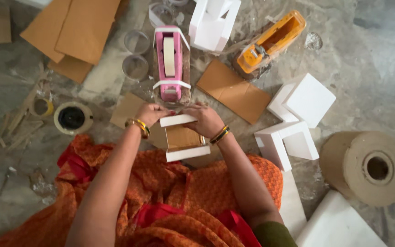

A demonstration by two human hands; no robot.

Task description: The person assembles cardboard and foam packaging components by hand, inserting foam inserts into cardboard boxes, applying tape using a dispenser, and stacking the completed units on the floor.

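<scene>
Both hands hold a small brown cardboard box capped by white foam end pieces, left hand and right hand gripping its far end just below the pink tape dispenser, its long axis running away from the body.

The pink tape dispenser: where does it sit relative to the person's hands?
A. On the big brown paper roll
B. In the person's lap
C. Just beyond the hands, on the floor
C: the pink tape dispenser stands on the floor just past the left hand and right hand, which hold a small box.
</scene>
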